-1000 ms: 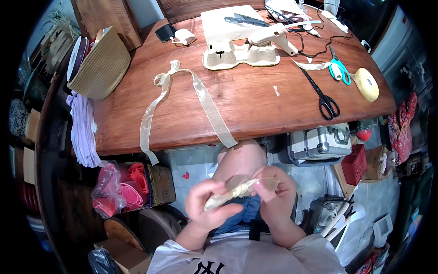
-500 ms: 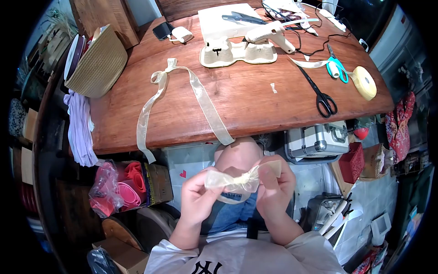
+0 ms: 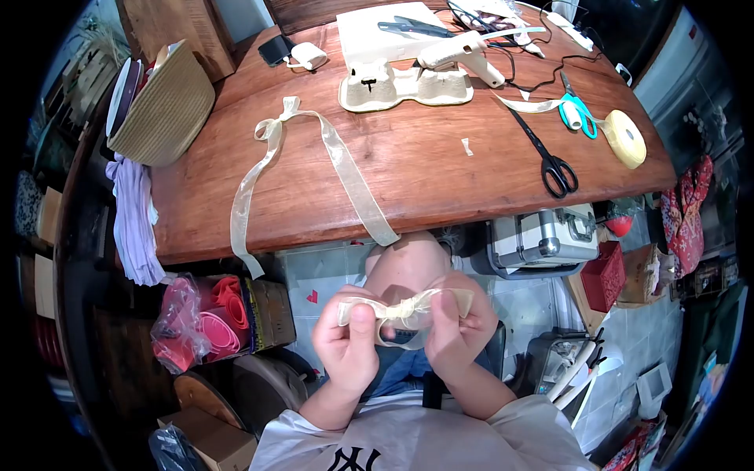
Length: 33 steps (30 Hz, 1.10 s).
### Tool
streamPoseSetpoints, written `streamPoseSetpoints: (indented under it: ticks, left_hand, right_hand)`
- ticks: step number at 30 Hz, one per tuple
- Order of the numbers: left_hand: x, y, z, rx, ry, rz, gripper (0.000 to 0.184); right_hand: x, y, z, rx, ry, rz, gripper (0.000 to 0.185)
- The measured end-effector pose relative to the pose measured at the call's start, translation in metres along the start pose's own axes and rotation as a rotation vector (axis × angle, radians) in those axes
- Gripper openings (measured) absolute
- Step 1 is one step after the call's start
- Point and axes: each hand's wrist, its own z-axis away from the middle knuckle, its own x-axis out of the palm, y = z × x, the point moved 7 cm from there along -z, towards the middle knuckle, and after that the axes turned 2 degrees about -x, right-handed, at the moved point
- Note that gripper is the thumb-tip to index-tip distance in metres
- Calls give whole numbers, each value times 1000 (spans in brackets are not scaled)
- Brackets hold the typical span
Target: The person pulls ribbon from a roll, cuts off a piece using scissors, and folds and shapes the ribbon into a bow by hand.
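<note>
A sheer cream ribbon bow (image 3: 404, 308) is held over my lap, its knot in the middle between my hands. My left hand (image 3: 346, 339) pinches the bow's left loop between thumb and fingers. My right hand (image 3: 462, 326) grips the right loop the same way, thumb on top. Another length of cream ribbon (image 3: 349, 177), tied in a small bow at its top, lies on the table with both tails hanging past the front edge.
On the wooden table (image 3: 424, 177) lie black scissors (image 3: 557, 174), teal scissors (image 3: 577, 110) and a ribbon roll (image 3: 625, 140). A glue gun (image 3: 463, 55) rests on a cardboard tray (image 3: 404, 88). A woven basket (image 3: 165, 110) stands left; a metal case (image 3: 542, 242) sits below the table.
My hands have shifted slightly left and down with the bow. The left thumb now lies across the front of its loop, and the bow is more level.
</note>
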Motion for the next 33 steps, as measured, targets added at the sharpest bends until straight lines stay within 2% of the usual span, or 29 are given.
streamPoseSetpoints:
  ticks: [1,3,5,8,11,13,17,18,19,20,21,22,23,25,27,29,30,31,33]
  left_hand:
    - [-1,1,2,-49,35,47,20]
    - [-2,-4,3,-98,72,93,22]
    - [-5,1,0,81,135,-20,28]
    - [-6,5,-1,159,218,6,27]
    - [-7,3,2,54,196,107,27]
    - [-7,-1,1,-7,170,160,27]
    - [-7,-14,-11,-148,57,192,26]
    - [-11,-15,-12,-159,75,236,17]
    - [-8,-15,-13,-161,73,236,17]
    - [-1,-14,-14,-176,33,261,23]
    - [5,-13,-14,-189,-8,288,36]
    - [7,-17,-12,-112,-140,343,65]
    - [9,-20,-11,-112,-141,343,65]
    - [11,-19,-9,-4,-80,130,69]
    - [11,-21,-8,20,-25,88,66]
    - [6,-20,-5,147,24,-22,56]
    - [7,-15,-5,208,62,1,43]
    - [6,-15,-4,209,61,1,43]
    - [6,-11,1,273,45,-221,30]
  right_hand:
    - [-2,0,1,-61,22,-30,10]
    - [-3,6,5,-36,34,-127,13]
    - [-2,9,6,-11,46,-226,16]
    - [-2,8,5,-9,45,-354,21]
    - [-9,8,4,-30,65,-433,24]
    - [-5,13,3,103,45,-564,26]
    - [-9,15,-5,110,72,-367,22]
    - [-13,15,-7,139,99,-312,22]
    - [-16,15,-9,167,126,-257,22]
    - [-17,15,-9,164,127,-256,22]
    - [-21,16,-9,159,161,-279,21]
    - [-23,16,-9,155,194,-303,20]
    - [-23,16,-9,155,194,-303,20]
    - [-23,15,-8,123,187,-287,20]
    - [-22,15,-8,117,218,-249,22]
    - [-23,14,-8,109,247,-212,23]
    - [-23,14,-9,115,258,-209,24]
    - [-24,14,-9,121,271,-205,24]
    - [-24,12,-10,53,212,-158,26]
